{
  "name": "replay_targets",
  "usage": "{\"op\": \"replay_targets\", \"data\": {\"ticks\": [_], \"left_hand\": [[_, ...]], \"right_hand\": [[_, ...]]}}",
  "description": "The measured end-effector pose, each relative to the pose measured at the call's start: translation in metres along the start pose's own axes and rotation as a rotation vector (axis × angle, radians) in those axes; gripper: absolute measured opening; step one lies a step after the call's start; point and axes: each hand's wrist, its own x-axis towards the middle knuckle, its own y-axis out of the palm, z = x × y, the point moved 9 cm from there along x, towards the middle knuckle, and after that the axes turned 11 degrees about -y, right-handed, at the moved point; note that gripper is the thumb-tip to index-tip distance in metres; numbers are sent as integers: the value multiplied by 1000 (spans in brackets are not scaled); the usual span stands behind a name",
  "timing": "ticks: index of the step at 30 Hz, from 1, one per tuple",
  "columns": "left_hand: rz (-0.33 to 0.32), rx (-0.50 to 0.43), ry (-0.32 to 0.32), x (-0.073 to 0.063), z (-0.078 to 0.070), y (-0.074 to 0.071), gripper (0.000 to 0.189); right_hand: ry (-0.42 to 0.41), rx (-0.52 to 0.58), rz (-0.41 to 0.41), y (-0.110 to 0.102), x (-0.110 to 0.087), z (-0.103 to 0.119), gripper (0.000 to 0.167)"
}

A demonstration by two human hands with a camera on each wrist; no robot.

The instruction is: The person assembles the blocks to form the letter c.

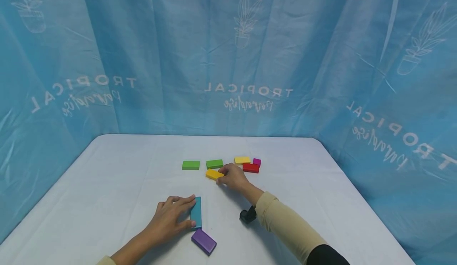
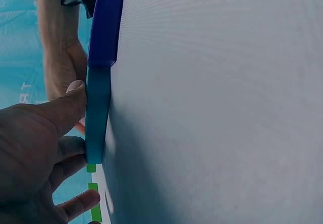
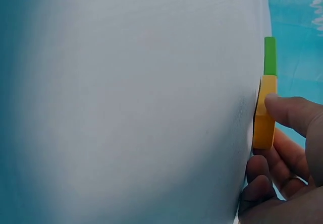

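Note:
My left hand [image 1: 173, 216] rests on a teal block [image 1: 196, 213], fingertips at its far end and thumb near its close end. In the left wrist view the thumb and fingers touch one face of the teal block [image 2: 98, 115]. A purple block [image 1: 204, 242] lies at an angle against the teal block's near end. Farther out, my right hand [image 1: 233, 177] pinches a yellow block [image 1: 213, 174] by its right end. The right wrist view shows the thumb on that yellow block [image 3: 264, 128], the other fingers curled beside it.
Beyond the pinched block lie two green blocks [image 1: 191, 165]. To their right, another yellow block [image 1: 242, 160], a red block [image 1: 251, 168] and a small magenta block [image 1: 256, 162] sit close together. A white cloth [image 1: 107, 193] covers the table, and blue curtains [image 1: 178, 58] surround it.

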Motion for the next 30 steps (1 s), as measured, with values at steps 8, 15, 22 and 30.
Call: {"op": "replay_targets", "data": {"ticks": [8, 15, 22, 30], "left_hand": [[4, -3, 4, -1, -1, 1, 64], [-10, -1, 27, -2, -1, 0, 63], [-17, 4, 38, -2, -2, -1, 62], [-26, 1, 43, -3, -2, -3, 62]], "right_hand": [[-28, 37, -15, -4, 0, 3, 27], [-100, 13, 40, -5, 5, 14, 23], [-207, -14, 144, 2, 5, 23, 27], [-293, -19, 262, 12, -1, 34, 28]]}}
